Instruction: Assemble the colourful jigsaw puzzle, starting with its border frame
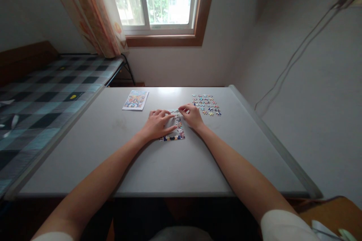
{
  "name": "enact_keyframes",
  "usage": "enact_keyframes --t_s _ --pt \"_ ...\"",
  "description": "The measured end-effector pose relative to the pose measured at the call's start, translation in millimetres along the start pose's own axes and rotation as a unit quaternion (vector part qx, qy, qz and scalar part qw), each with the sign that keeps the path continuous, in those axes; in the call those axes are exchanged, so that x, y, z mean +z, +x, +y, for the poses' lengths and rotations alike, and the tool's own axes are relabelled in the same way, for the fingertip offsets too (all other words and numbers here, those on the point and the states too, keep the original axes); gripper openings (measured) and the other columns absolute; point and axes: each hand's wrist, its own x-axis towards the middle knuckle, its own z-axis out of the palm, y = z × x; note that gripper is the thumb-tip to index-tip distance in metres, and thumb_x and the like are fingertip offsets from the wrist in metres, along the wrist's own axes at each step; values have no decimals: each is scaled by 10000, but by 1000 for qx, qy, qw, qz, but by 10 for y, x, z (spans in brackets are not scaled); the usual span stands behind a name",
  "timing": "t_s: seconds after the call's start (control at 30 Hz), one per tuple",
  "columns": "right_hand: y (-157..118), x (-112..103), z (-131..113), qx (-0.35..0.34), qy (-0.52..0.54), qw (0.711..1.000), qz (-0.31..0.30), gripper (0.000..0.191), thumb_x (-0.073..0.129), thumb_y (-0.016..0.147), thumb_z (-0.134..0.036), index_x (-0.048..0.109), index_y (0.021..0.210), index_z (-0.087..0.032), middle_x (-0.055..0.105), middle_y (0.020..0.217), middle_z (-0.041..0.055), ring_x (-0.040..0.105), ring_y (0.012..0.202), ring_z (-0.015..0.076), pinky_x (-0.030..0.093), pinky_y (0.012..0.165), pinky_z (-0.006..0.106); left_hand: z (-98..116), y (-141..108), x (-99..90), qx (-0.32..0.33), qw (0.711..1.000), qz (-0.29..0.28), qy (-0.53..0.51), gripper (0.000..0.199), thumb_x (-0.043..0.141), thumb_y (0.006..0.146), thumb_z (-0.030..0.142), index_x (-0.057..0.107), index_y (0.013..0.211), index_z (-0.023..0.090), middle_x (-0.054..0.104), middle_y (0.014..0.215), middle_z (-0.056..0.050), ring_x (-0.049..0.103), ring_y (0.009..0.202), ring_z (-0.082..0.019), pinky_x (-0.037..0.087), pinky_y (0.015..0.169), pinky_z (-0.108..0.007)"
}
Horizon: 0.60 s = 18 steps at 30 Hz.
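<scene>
A partly joined jigsaw puzzle [180, 130] lies on the table, its right side and bottom edge showing as a border of small coloured pieces. My left hand [159, 123] rests over its left part with fingers spread, hiding that side. At the upper right corner of the border, my right hand [191, 116] has thumb and forefinger pinched on a puzzle piece, mostly covered by the fingertips. Loose puzzle pieces [210, 113] are laid out in rows just beyond my right hand. A picture sheet [135, 100] with a colourful print lies to the left, beyond my left hand.
The pale table [198, 173] has raised rims along both sides. A bed with a checked cover [85, 71] stands to the left. Behind the table are a window [169, 3] and a curtain [98, 11]. A cable [294, 54] hangs along the right wall.
</scene>
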Motion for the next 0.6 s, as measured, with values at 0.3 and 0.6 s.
enact_keyframes --t_s 0.3,0.6 --pt "-9 8 -1 -9 -16 1000 -24 131 587 795 -166 715 806 -185 697 800 33 589 690 137 465 747 280 -35 -9 42 53 998 -14 -14 470 514 877 559 553 1306 370 520 1324 -42 399 1227 -281 227 1054 -453" --pt "-21 -10 11 -4 -45 997 -57 143 571 787 -131 704 793 -183 674 788 30 582 725 141 460 755 285 -47 -13 41 73 996 -7 -50 443 545 873 516 574 1289 365 532 1331 -44 444 1225 -279 248 1061 -452"
